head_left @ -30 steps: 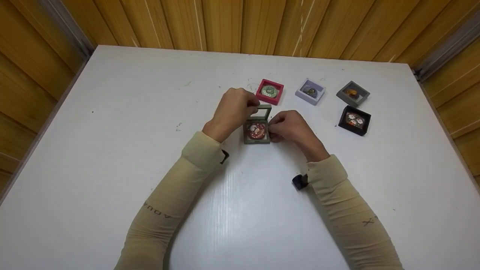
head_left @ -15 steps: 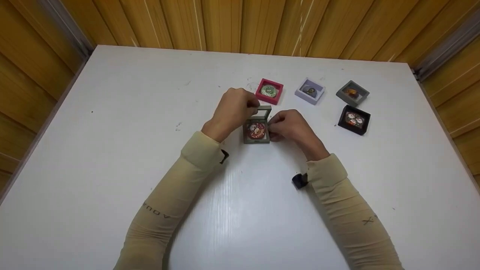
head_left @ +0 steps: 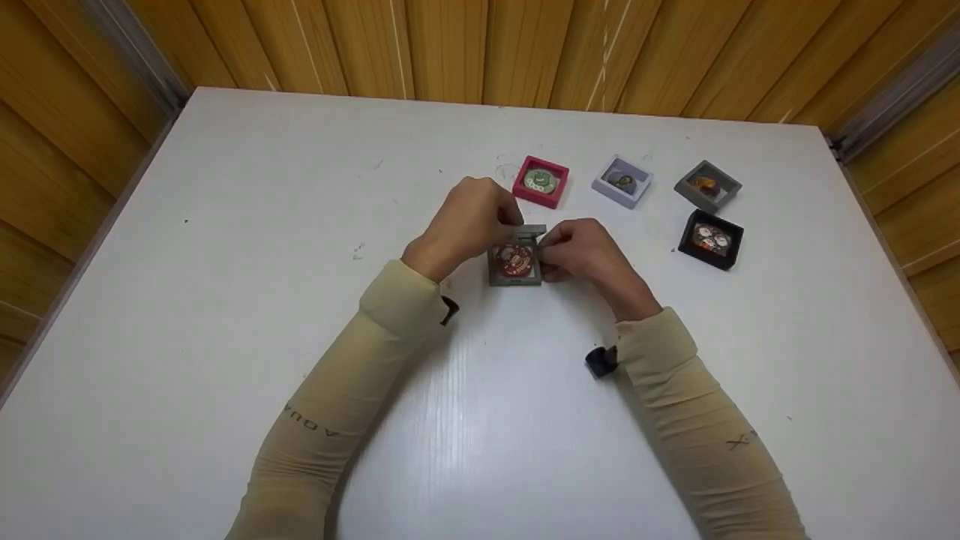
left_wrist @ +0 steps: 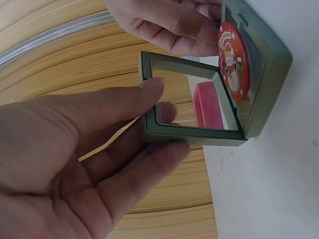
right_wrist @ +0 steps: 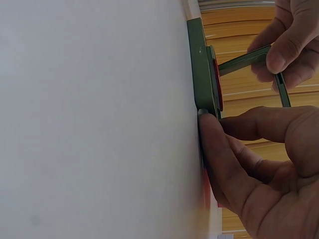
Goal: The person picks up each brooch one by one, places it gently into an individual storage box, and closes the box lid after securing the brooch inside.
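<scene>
A green hinged display case [head_left: 514, 282] lies on the white table with its lid partly raised. Inside its base sits a round red badge [left_wrist: 233, 62] with a snowman-like picture. My left hand [head_left: 474, 221] pinches the edge of the lid frame [left_wrist: 194, 133] between thumb and fingers. Clear film in the lid lets the background show through. At the case's right side, my right hand [head_left: 581, 251] pinches the base; in the right wrist view its fingertips [right_wrist: 210, 119] are at the base's corner, low against the table.
Behind the hands stand a pink case [head_left: 541, 182] with a green badge and a lilac case [head_left: 622, 181]. Farther right are a dark grey case [head_left: 708, 186] and a black case [head_left: 711, 240]. A wood-plank wall [head_left: 517, 52] borders the table's far edge.
My left hand has tipped the case's lid forward and down over the base, so it stands less upright than before. The right hand keeps its place at the side.
</scene>
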Demonstrator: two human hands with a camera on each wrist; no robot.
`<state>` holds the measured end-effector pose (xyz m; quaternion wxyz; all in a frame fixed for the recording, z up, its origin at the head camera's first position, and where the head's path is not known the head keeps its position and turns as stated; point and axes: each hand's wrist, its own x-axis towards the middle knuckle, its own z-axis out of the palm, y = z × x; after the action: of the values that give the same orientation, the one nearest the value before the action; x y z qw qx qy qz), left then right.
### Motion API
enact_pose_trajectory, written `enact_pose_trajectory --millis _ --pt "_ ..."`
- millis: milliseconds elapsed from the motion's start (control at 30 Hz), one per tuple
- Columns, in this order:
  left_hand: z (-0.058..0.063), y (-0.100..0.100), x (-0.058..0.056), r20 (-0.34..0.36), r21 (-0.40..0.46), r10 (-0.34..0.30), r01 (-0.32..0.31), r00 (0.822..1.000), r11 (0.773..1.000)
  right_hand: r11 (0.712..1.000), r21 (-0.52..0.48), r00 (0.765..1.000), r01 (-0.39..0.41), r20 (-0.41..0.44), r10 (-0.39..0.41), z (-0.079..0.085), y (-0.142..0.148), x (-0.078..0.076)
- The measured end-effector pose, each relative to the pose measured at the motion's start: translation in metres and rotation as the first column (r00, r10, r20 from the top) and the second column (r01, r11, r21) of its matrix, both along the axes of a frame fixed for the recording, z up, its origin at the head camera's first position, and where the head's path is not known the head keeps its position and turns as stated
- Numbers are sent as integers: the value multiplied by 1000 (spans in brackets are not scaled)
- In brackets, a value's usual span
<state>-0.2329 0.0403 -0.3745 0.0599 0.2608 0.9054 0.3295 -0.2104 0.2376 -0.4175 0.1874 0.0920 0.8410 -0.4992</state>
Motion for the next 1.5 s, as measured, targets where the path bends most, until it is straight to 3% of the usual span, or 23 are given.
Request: enact_pose_trajectory --millis 267,667,967,1267,1500 --pt "1 0 2 39 -27 -30 31 999 999 1000 10 1000 5 9 -6 0 0 -1" --pt "2 1 6 0 -100 -109 109 994 989 1000 26 1000 -13 -25 13 -2 1 -1" --pt "3 3 9 5 -155 -161 160 987 975 994 103 1000 -21 -18 23 -2 1 -3" --pt "2 5 12 51 -180 -126 133 991 975 994 107 1000 -22 -7 23 -1 3 -3" --pt "0 8 14 31 -215 -109 113 994 970 996 83 1000 -22 6 22 -1 4 -4"
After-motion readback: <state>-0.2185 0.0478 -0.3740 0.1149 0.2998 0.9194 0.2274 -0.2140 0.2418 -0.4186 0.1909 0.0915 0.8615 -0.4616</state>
